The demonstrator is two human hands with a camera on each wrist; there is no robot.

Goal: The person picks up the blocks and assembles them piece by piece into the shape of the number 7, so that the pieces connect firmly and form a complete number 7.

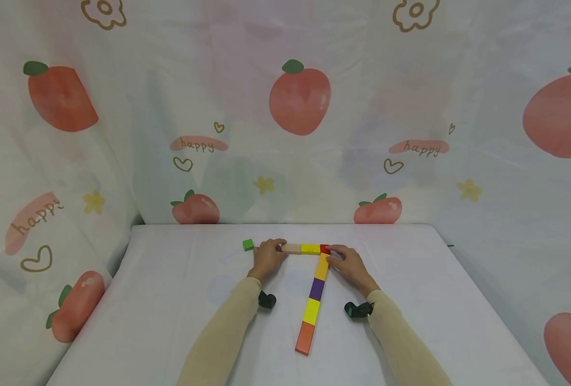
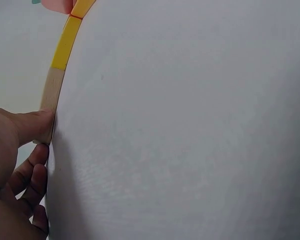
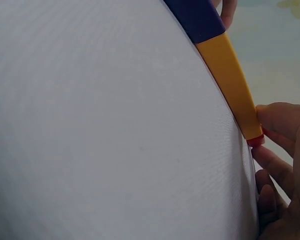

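At the left end of a short row of blocks, my left hand (image 1: 268, 258) pinches a plain wooden block (image 1: 292, 249) between thumb and fingers. A yellow block (image 1: 310, 249) adjoins it, followed by a small red block (image 1: 323, 249). From the red block a line of blocks runs toward me: orange-yellow (image 1: 322, 267), purple (image 1: 316, 289), yellow (image 1: 312, 312) and orange (image 1: 305, 339). My right hand (image 1: 352, 266) touches the corner from the right. In the right wrist view its thumb meets the orange-yellow block (image 3: 230, 85), and a finger touches the red block (image 3: 256, 141).
A green block (image 1: 248, 245) lies left of my left hand, near the back of the white table (image 1: 170, 300). Behind the table hangs a cloth backdrop (image 1: 242, 91) printed with fruit. Dark wrist cameras (image 1: 359, 309) sit on both wrists.
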